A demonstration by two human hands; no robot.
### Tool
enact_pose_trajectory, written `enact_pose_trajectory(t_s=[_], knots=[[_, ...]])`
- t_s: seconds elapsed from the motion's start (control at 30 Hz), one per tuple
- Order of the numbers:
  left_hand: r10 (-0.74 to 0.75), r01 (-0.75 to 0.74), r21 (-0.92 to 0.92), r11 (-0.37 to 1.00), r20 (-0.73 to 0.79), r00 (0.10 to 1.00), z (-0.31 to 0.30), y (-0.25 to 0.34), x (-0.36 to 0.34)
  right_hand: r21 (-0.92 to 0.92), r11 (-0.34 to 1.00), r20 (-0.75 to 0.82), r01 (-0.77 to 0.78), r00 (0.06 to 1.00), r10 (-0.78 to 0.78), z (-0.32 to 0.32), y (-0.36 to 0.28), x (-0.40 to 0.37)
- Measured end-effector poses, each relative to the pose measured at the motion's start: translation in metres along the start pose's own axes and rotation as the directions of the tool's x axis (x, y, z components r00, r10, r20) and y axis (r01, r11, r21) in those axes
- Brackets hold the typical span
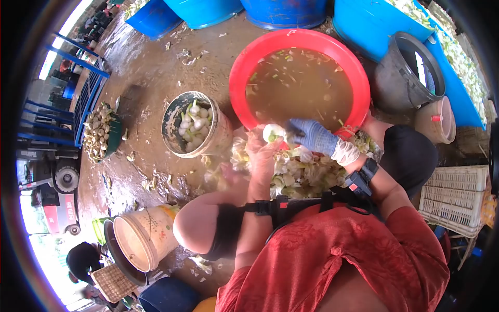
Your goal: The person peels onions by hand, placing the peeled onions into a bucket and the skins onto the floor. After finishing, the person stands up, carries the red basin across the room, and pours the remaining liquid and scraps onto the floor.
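A white, peeled-looking bulb [273,132] with a green patch is held by my bare left hand [262,151], its fingers closed round the lower left side. My right hand [314,136], in a blue glove, touches the bulb's right side with bent fingers; whether they pinch anything else is too small to tell. Just beyond both hands stands a red basin [240,93] of murky brown water with floating scraps. Pale peels and leaves [299,174] are heaped below my hands. To the left, a bucket [221,130] contains white bulbs [195,125].
Unpeeled bulbs [99,130] overflow a green container at the left. Blue tubs [283,13] line the far side. A grey bucket [395,78] and white crate [452,197] stand right. Empty buckets [150,234] lie lower left, near a person [83,261]. Scraps litter the wet floor [140,114].
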State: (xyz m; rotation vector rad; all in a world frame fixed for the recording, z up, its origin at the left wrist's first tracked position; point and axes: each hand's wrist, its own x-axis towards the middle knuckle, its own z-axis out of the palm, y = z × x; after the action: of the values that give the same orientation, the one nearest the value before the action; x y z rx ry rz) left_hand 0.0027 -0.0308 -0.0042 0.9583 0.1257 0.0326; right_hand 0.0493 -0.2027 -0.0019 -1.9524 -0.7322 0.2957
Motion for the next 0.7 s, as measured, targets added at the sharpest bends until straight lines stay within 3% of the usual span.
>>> enact_pose_trajectory(t_s=[0.03, 0.07, 0.1, 0.17, 0.23, 0.3, 0.33, 0.4, 0.47, 0.53, 0.57, 0.7], knots=[[0.039, -0.037, 0.076, 0.996, -0.019, 0.999, 0.001, -0.001, 0.001, 0.325, 0.942, -0.149, -0.079, 0.980, 0.134, 0.001, -0.008, 0.003], [0.070, -0.066, 0.109, 0.992, -0.032, 0.997, 0.004, -0.004, 0.000, 0.343, 0.939, -0.254, 0.021, 0.965, 0.071, 0.005, -0.014, 0.004], [0.066, -0.063, 0.111, 0.992, -0.027, 0.997, 0.005, -0.006, -0.001, 0.344, 0.939, -0.259, 0.021, 0.963, 0.074, 0.008, -0.014, 0.004], [0.149, -0.113, 0.306, 0.945, -0.095, 0.984, 0.007, -0.008, 0.000, -0.155, 0.985, -0.349, 0.082, 0.928, -0.132, 0.011, -0.015, 0.005], [0.148, -0.110, 0.356, 0.928, -0.079, 0.986, 0.007, -0.007, 0.000, -0.192, 0.980, -0.372, 0.057, 0.919, -0.126, 0.011, -0.022, 0.004], [0.141, -0.103, 0.402, 0.910, -0.067, 0.988, 0.008, -0.003, -0.002, -0.372, 0.927, -0.297, -0.053, 0.953, -0.065, 0.007, -0.032, 0.001], [0.056, -0.026, 0.404, 0.915, -0.064, 0.996, 0.008, 0.000, -0.004, -0.373, 0.926, -0.298, -0.055, 0.953, -0.063, 0.007, -0.030, 0.001], [-0.028, 0.050, 0.407, 0.912, -0.060, 0.998, 0.005, 0.004, -0.005, -0.240, 0.966, -0.297, -0.096, 0.955, 0.021, 0.006, -0.019, 0.004], [-0.176, 0.164, 0.194, 0.967, 0.046, 0.983, 0.001, 0.007, -0.006, -0.161, 0.984, -0.336, -0.071, 0.942, 0.013, 0.007, -0.008, 0.007], [-0.174, 0.169, 0.088, 0.982, 0.054, 0.983, 0.001, 0.006, -0.007, -0.084, 0.996, -0.373, -0.039, 0.928, 0.005, 0.007, -0.003, 0.006], [-0.171, 0.172, -0.022, 0.985, 0.060, 0.983, 0.002, 0.007, -0.008, 0.039, 0.997, -0.378, -0.072, 0.922, 0.082, 0.006, -0.003, 0.006], [-0.161, 0.169, -0.132, 0.977, 0.067, 0.985, 0.005, 0.007, -0.007, 0.370, 0.909, -0.307, -0.190, 0.899, 0.313, -0.003, -0.015, 0.003]])
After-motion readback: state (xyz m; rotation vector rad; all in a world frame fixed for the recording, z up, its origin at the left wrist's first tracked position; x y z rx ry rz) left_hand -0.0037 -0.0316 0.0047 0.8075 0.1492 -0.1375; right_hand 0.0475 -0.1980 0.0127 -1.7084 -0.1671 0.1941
